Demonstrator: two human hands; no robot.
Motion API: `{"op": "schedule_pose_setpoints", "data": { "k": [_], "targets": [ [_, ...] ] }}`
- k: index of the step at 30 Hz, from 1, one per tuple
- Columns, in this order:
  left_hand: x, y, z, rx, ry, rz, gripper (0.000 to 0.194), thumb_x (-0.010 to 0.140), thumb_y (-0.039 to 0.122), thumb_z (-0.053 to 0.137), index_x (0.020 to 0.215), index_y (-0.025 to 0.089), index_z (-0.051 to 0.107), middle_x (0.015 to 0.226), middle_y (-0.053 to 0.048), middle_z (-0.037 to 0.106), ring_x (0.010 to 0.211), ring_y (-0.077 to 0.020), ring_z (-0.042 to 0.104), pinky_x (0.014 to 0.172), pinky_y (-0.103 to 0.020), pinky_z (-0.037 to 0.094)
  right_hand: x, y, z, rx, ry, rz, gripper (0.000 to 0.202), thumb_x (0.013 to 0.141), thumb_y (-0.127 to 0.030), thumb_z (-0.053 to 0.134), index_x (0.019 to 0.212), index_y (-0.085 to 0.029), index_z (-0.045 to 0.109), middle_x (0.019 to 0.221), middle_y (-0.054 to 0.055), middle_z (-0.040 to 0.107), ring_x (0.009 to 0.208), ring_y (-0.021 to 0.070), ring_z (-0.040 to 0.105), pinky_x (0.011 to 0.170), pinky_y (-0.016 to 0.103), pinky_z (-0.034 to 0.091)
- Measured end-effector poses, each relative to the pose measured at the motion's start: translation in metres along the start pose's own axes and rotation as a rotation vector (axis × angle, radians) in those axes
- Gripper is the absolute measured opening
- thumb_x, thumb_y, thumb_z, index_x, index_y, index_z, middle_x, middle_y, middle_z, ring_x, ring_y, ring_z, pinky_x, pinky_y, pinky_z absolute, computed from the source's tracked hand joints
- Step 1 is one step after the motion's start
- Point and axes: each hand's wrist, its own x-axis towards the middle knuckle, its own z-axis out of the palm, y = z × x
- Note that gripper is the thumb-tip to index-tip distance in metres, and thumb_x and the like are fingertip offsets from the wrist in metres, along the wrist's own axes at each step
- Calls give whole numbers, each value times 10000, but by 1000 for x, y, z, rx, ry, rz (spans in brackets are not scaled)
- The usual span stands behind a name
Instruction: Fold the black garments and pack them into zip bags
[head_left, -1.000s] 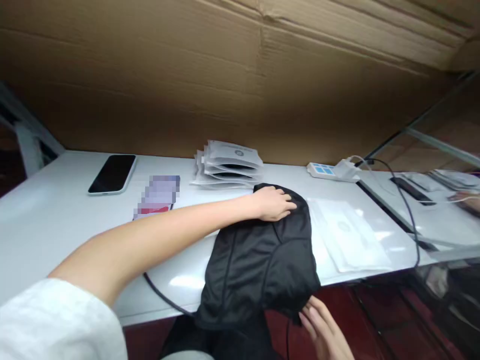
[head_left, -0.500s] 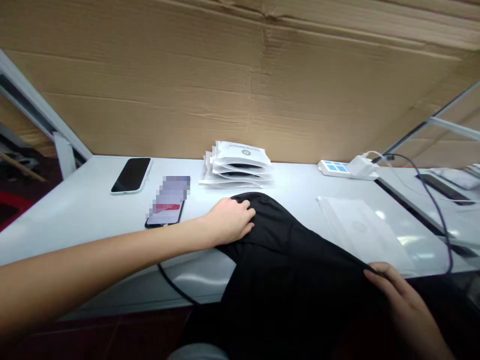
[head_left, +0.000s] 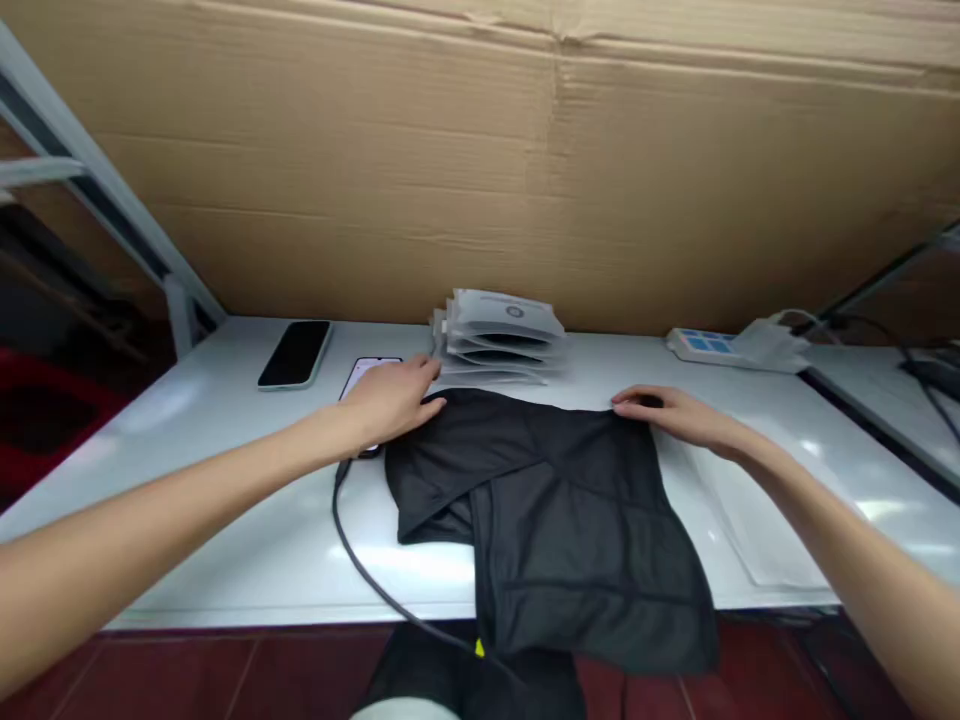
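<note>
A black garment (head_left: 570, 520) lies on the white table, its lower part hanging over the front edge. At its upper left corner is my left hand (head_left: 397, 400), fingers apart, the thumb touching the cloth and the palm over a phone (head_left: 361, 372) with a lit screen. My right hand (head_left: 660, 410) pinches the garment's upper right corner between thumb and fingers. Just behind the cloth stands a stack of white packets (head_left: 502, 335). A flat translucent bag (head_left: 772, 540) lies to the right, partly under my right forearm.
A second phone (head_left: 295, 354) with a dark screen lies at the back left. A power strip (head_left: 701, 345) with a white charger (head_left: 769, 345) sits at the back right. A black cable (head_left: 360, 560) crosses the front edge. Cardboard (head_left: 375, 170) rises behind the table (head_left: 210, 520).
The garment now lies flatter on the table, with its folded shape showing. My left hand has loosened and shifted left over the phone; my right hand has moved up and inward to the top corner.
</note>
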Motion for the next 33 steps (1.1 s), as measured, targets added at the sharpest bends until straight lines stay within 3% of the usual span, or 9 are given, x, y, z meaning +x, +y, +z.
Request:
{"op": "schedule_pose_setpoints", "data": {
  "k": [5,9,13,17,23,25,29,31,33],
  "targets": [
    [20,-16,8,-179,-47,30,235,832,396,575,921,198,667,907,-26,719,789,-198,663,667,-250,453,6,-7,-11,-83,-194,-40,225,678,-471,704,718,-253,737,776,8,758,740,257,681,697,358,536],
    [19,-22,13,-262,-52,38,187,815,316,547,777,190,680,718,15,692,643,-152,617,604,-225,395,15,-7,-7,-117,-192,-66,228,679,-462,675,649,-236,682,678,-3,711,685,230,646,648,330,509],
    [14,-27,15,-296,40,-10,150,772,265,519,715,180,628,704,-5,671,669,-170,598,618,-245,387,26,-1,-1,-124,-78,-110,244,698,-467,614,654,-227,614,698,21,684,709,230,628,680,344,497],
    [9,-34,9,-341,163,-40,112,781,277,498,762,194,571,797,-14,682,721,-168,598,681,-261,432,27,2,1,-137,132,-158,188,728,-416,554,680,-236,534,733,45,637,735,233,599,695,362,478],
    [-25,-33,9,-268,412,158,185,865,311,451,908,188,581,888,-49,667,837,-199,603,799,-326,474,-12,-3,5,-194,321,-270,35,732,-263,542,725,-254,509,805,56,580,778,240,563,699,371,463],
    [-40,-32,12,-155,378,281,221,907,265,416,964,189,615,876,-58,668,839,-209,606,795,-339,474,-29,0,9,-235,316,-317,25,751,-251,551,729,-252,537,829,65,592,806,250,575,736,392,471],
    [-57,-30,12,55,173,518,454,891,92,380,1277,248,562,999,-66,682,923,-229,612,822,-362,467,-54,11,16,-343,218,-395,113,822,-349,592,830,-246,637,941,89,644,899,272,616,810,425,494],
    [-59,-25,9,87,114,566,509,856,90,419,1318,258,547,1057,-80,672,986,-253,604,857,-387,468,-59,11,17,-373,181,-386,190,839,-426,604,880,-250,664,1003,94,656,949,282,624,845,440,499],
    [-58,-16,6,76,144,565,477,858,125,434,1303,228,569,1125,-104,655,1054,-268,586,913,-410,461,-61,5,16,-380,194,-373,241,860,-469,582,914,-252,673,1033,96,664,978,288,627,870,452,497]
  ]
}}
